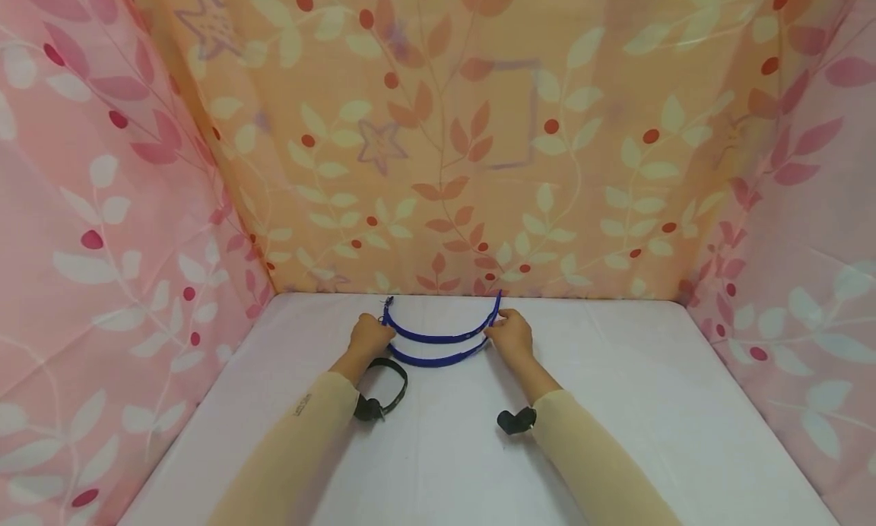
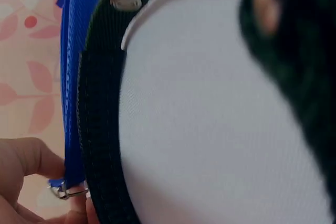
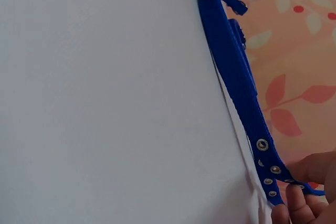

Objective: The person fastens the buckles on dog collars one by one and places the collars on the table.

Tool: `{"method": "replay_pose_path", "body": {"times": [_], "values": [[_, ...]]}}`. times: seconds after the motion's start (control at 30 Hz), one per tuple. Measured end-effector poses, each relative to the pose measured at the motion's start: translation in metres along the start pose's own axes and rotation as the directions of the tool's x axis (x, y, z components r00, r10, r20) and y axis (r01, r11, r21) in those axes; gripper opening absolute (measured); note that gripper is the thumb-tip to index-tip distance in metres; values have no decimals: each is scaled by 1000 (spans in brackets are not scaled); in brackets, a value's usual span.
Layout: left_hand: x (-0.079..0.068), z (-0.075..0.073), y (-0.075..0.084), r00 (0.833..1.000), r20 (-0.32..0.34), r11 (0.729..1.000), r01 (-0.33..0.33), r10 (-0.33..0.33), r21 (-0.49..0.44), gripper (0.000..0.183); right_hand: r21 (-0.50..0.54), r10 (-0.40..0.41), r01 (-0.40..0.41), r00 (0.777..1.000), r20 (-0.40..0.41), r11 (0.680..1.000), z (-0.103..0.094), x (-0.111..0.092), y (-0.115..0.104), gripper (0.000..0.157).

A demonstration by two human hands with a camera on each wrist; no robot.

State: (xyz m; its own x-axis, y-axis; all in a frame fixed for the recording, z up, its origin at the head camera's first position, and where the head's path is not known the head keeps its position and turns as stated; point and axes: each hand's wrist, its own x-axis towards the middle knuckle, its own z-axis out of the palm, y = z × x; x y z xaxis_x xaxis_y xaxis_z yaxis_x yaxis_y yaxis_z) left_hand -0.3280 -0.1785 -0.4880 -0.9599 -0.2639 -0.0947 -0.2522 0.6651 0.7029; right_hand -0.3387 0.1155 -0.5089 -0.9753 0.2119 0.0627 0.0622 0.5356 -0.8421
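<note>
The blue strap (image 1: 438, 339) shows at the far side of the white-covered bench (image 1: 438, 465), near twelve o'clock, as two curved lengths bowing towards six; whether they form one loop or two cannot be told. At its nine o'clock end the left hand (image 1: 370, 334) has a closed grip on it, fingers curled by a metal ring (image 2: 64, 190). At its three o'clock end the right hand (image 1: 513, 336) pinches it between thumb and fingers, close to a row of metal eyelets (image 3: 262, 144). A dark strap (image 1: 404, 393) with eyelets of its own curves beside the left wrist, at the blue strap's eight o'clock. Black devices sit at both wrists. Leaf-printed cloth (image 1: 445, 191) rises beyond, at twelve.
</note>
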Motion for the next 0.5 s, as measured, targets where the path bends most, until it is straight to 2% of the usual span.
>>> {"method": "replay_pose_path", "body": {"times": [0.1, 0.17, 0.33, 0.5], "values": [[-3, -4, 4, 999, -20, 999, -37, 36, -30, 43, 163, -8, 15, 999, -42, 986, 1, -5, -4, 49], [-4, -7, 6, 998, -27, 995, -67, 65, -70, 44, 233, -21, 34, 998, -58, 972, 1, -8, -6, 46], [0, -12, 2, 985, 0, 968, -170, 173, -186, 41, 259, -75, 91, 994, -74, 962, -3, -13, -6, 42], [-6, -18, -3, 967, 28, 945, -239, 251, -223, 37, 270, -154, 166, 986, -66, 948, -13, -20, -1, 36]]}}
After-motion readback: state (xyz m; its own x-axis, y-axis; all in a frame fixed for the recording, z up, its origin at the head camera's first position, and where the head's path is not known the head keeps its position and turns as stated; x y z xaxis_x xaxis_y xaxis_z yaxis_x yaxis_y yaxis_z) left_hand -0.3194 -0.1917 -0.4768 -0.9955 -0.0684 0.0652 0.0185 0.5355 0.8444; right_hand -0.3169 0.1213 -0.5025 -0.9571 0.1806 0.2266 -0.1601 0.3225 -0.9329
